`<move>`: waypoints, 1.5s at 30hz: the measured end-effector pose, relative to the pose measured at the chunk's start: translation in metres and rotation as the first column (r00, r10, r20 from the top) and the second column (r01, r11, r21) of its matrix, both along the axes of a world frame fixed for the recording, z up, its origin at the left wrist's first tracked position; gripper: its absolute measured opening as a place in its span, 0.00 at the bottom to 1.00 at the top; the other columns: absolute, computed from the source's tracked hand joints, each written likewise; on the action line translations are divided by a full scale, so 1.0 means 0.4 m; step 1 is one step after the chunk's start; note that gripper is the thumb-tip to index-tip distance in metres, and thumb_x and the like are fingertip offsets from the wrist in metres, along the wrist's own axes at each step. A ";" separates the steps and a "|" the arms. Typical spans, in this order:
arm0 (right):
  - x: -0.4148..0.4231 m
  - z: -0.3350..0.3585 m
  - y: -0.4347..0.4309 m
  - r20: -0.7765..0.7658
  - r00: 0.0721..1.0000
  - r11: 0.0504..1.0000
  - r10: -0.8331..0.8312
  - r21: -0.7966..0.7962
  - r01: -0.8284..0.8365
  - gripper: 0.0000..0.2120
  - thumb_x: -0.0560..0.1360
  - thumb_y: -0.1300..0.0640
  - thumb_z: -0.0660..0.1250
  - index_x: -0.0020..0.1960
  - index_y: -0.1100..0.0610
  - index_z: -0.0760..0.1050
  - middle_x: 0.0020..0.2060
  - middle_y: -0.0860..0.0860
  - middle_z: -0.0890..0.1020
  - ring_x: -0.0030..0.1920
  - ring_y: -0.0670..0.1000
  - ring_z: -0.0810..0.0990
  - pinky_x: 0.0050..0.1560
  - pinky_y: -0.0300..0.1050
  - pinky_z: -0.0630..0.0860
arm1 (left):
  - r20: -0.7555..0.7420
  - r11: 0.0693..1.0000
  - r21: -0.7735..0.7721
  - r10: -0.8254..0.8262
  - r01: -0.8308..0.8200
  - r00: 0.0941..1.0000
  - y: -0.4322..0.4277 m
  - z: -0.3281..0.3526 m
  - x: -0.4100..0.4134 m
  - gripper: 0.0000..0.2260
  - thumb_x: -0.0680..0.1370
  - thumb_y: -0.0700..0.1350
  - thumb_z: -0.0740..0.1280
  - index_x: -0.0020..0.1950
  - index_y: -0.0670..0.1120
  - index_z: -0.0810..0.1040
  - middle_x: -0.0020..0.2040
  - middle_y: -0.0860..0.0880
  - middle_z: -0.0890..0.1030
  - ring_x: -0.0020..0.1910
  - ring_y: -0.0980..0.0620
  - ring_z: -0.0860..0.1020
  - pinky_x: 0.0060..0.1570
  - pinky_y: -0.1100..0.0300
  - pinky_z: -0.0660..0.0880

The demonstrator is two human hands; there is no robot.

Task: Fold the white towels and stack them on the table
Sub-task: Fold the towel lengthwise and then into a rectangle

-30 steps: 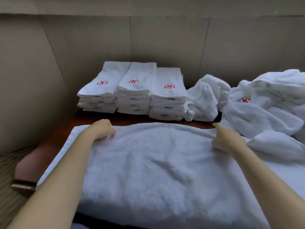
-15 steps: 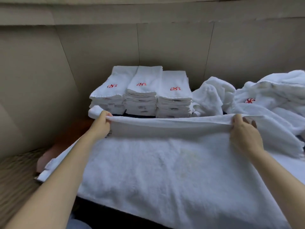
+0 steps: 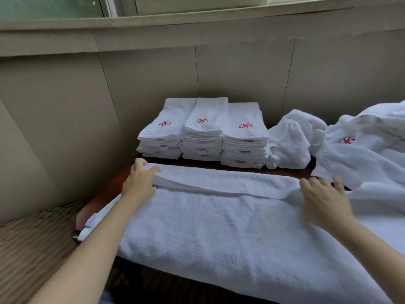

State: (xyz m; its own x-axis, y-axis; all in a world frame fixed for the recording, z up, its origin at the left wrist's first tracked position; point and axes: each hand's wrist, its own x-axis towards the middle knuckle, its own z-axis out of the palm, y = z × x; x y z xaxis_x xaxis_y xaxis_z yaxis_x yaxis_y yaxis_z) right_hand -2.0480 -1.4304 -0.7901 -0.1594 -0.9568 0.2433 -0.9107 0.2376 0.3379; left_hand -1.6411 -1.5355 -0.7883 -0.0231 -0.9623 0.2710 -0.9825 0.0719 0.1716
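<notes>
The left hand (image 3: 140, 183) grips the turned-over far edge of a large white terry towel (image 3: 219, 227) on the red-brown wooden desk (image 3: 107, 189); the right hand (image 3: 324, 200) presses it flat-fingered. Beyond them, three stacks of folded white towels (image 3: 203, 132) bearing red emblems (image 3: 165, 123) look done, small tags (image 3: 164, 147) unreadable; a rumpled white heap (image 3: 350, 159) waits.

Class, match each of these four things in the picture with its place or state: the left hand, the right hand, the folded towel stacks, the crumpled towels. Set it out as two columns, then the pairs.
Column one:
1. left hand
2. right hand
3. folded towel stacks
4. crumpled towels

Column two:
A. lies with fingers spread on the large towel
B. three in a row by the wall
C. heaped unfolded at the right of the table
D. pinches the left end of the large towel's folded-over edge

Pairs: 1-D, 2-A, 3-B, 4-C.
</notes>
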 end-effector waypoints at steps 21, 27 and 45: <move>-0.023 0.023 0.038 0.177 0.979 0.928 0.098 0.339 -0.155 0.13 0.75 0.59 0.54 0.35 0.50 0.55 0.45 0.50 0.65 0.53 0.52 0.71 0.45 0.42 0.63 | -0.030 0.969 0.129 0.218 -0.213 0.975 0.011 0.007 0.032 0.10 0.78 0.39 0.56 0.44 0.43 0.77 0.46 0.45 0.79 0.45 0.43 0.76 0.41 0.54 0.73; -0.068 0.020 0.030 0.130 0.989 0.962 -0.076 0.270 0.039 0.12 0.75 0.62 0.57 0.35 0.52 0.60 0.47 0.50 0.71 0.51 0.52 0.72 0.43 0.43 0.68 | 0.028 0.985 0.023 0.170 -0.171 0.985 0.018 -0.009 0.007 0.11 0.80 0.47 0.58 0.60 0.47 0.74 0.61 0.45 0.73 0.57 0.45 0.70 0.50 0.53 0.71; -0.232 0.086 0.126 0.267 0.929 0.935 -0.258 -0.173 0.309 0.12 0.73 0.65 0.60 0.55 0.56 0.72 0.52 0.55 0.78 0.52 0.59 0.76 0.43 0.46 0.65 | 0.011 0.833 0.404 -0.418 0.378 0.908 0.113 -0.025 -0.510 0.23 0.82 0.59 0.47 0.77 0.54 0.55 0.78 0.52 0.52 0.77 0.50 0.51 0.72 0.43 0.51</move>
